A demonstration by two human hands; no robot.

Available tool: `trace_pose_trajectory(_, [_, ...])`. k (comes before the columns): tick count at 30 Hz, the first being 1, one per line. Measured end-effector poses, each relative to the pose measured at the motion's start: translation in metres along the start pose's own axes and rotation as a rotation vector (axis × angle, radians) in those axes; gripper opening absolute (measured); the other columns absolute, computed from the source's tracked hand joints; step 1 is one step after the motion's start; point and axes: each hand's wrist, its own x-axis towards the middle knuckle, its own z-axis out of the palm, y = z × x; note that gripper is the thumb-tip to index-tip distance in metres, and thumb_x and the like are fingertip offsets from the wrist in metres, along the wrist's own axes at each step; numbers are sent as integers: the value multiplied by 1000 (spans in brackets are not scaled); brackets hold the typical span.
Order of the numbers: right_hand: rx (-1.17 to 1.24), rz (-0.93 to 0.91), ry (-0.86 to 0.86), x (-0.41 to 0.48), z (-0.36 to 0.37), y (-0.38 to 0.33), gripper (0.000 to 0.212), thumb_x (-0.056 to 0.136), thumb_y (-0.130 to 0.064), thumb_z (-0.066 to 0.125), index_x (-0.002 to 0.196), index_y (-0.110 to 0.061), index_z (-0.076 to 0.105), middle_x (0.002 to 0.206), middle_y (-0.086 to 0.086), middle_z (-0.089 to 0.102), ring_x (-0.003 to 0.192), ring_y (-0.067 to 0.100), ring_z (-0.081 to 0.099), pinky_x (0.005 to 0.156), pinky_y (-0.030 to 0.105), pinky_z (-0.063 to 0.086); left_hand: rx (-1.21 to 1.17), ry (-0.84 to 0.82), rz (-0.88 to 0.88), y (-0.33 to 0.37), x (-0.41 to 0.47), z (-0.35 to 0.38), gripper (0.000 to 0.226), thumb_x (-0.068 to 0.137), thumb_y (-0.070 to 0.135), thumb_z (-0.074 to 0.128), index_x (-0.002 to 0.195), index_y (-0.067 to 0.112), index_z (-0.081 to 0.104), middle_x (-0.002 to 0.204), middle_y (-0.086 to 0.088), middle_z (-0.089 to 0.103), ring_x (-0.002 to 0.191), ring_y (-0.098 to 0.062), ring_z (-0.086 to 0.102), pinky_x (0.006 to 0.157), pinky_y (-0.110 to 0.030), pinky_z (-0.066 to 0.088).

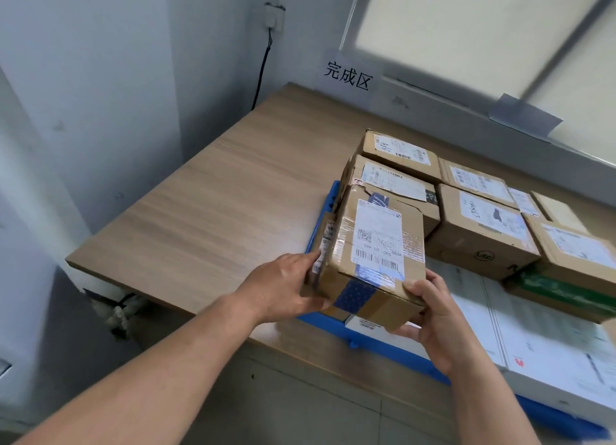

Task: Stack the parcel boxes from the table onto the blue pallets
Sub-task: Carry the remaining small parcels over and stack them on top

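I hold a brown cardboard parcel box [376, 244] with a white shipping label and blue tape between both hands. My left hand [283, 288] grips its left side and near corner. My right hand [433, 314] grips its near right corner, thumb on top. The box sits at the left front of the blue pallet [376, 341], against a taller row of brown parcels [393, 181]. Several more labelled boxes [480, 231] fill the pallet to the right. Flat white boxes [533, 338] form the layer underneath.
The pallet lies on a wooden table [216, 194] in a corner of grey walls. A sign with black characters [348, 74] hangs on the back wall under a window. A black cable [261, 68] runs down the wall behind the table.
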Motion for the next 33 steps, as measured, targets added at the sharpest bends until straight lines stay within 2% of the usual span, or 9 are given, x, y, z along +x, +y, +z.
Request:
trace_pose_trajectory(7, [-19,13,12,10,13,-9,59,69,-34,65,124,-27,47,112,12,67,88,27,67,79,57,54,-60,6,8,-7,6,0,67,84,47,62,142,36,31,137,10,50,125,-11,44,98,-33,41])
trace_pose_trajectory(9, [-33,16,21,12,16,-11,52,78,-32,66,126,-26,47,113,12,65,89,27,67,81,57,54,-97,7,-5,-10,8,1,61,85,44,62,139,36,35,134,9,53,122,-12,48,97,-34,43])
trace_pose_trajectory(14, [-172,-39,72,16,20,-14,36,93,-29,53,129,-28,49,115,4,65,97,22,64,82,43,56,-122,-1,-20,-11,12,1,54,88,37,60,138,34,39,130,8,57,118,-13,52,93,-28,43])
trace_pose_trajectory(16, [-231,-65,94,18,20,-15,38,94,-30,53,133,-29,49,118,0,64,101,20,62,87,41,54,-138,2,-17,-12,13,2,51,90,35,59,138,35,41,127,10,58,116,-10,53,91,-24,43])
trace_pose_trajectory(21, [-252,-80,6,17,19,-17,46,93,-36,56,138,-34,43,120,-5,63,101,14,63,77,26,51,-217,8,-27,-12,13,1,44,91,26,58,133,34,46,119,11,61,111,-8,56,95,-29,47])
trace_pose_trajectory(24, [-296,-94,-51,10,16,-11,74,75,-52,71,139,-34,41,119,-12,63,103,4,62,87,25,49,-272,15,-31,-12,11,0,43,92,22,57,133,32,48,109,17,59,107,-8,58,95,-29,48])
trace_pose_trajectory(26, [-345,-89,-85,5,13,-6,86,57,-55,76,135,-36,44,118,-15,65,103,1,62,87,23,49,-272,16,-28,-11,11,-1,43,92,22,58,133,31,48,106,20,56,107,-8,58,95,-28,48])
trace_pose_trajectory(30, [-499,-87,-84,4,12,3,71,69,-16,82,119,-48,43,107,-14,66,90,-2,66,73,17,52,-250,9,-36,-12,12,1,46,90,25,60,133,33,48,111,18,57,109,-8,57,96,-32,47])
trace_pose_trajectory(33, [-604,-137,-61,6,15,7,80,74,-3,76,124,-49,35,106,-18,61,90,-2,64,71,13,49,-265,20,-49,-14,13,4,46,89,19,62,130,33,49,108,15,59,106,-8,58,95,-30,48])
